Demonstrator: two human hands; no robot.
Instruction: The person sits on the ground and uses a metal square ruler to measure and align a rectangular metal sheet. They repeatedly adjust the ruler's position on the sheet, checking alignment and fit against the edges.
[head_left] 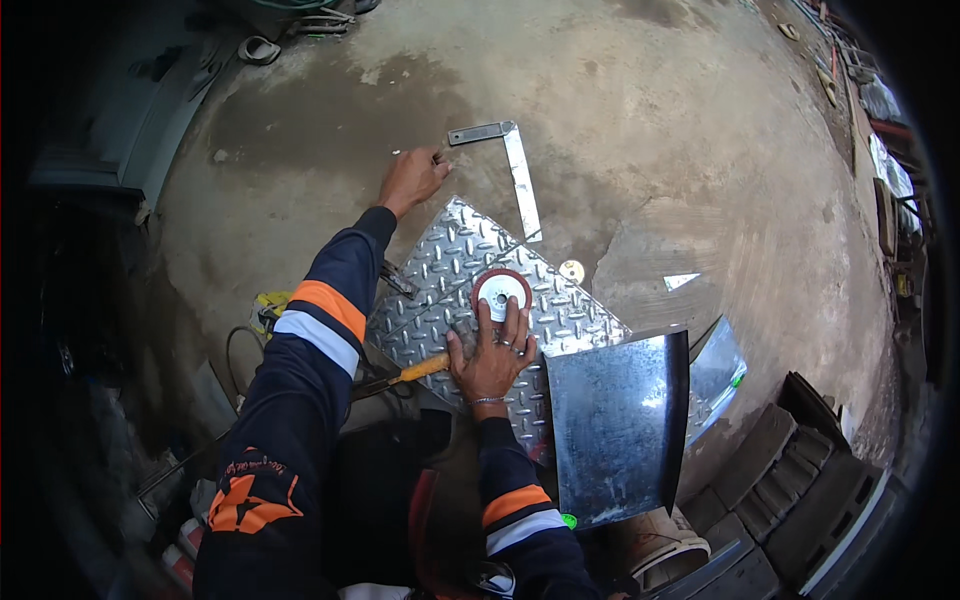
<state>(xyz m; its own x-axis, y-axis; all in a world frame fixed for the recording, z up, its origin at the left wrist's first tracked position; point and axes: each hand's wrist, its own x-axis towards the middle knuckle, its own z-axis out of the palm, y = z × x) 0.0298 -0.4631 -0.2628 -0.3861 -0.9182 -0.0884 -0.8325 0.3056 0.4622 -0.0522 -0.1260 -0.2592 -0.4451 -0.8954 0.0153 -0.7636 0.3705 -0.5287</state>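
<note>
My right hand (490, 362) lies with fingers stretched over an abrasive disc (488, 292), white-faced with a reddish-brown rim. The disc rests flat on a silver checker plate (455, 240) that has a dark straight line across it. Beside my right thumb is the orange-yellow handle (425, 368) of a tool whose far end is hard to make out. Beyond the plate's far left edge, my left hand (413, 180) has its fingers curled closed; whether anything is in them is hidden. Close to those fingertips lies the dark handle of a metal try square (521, 185), its blade reaching the plate.
A bent dark metal sheet (615, 430) overlaps the plate's right side. Near the plate lie a small round disc (571, 271) and a triangular metal scrap (682, 281). A bucket (665, 550) and grey blocks (760, 470) stand lower right. Something yellow (270, 308) sits left.
</note>
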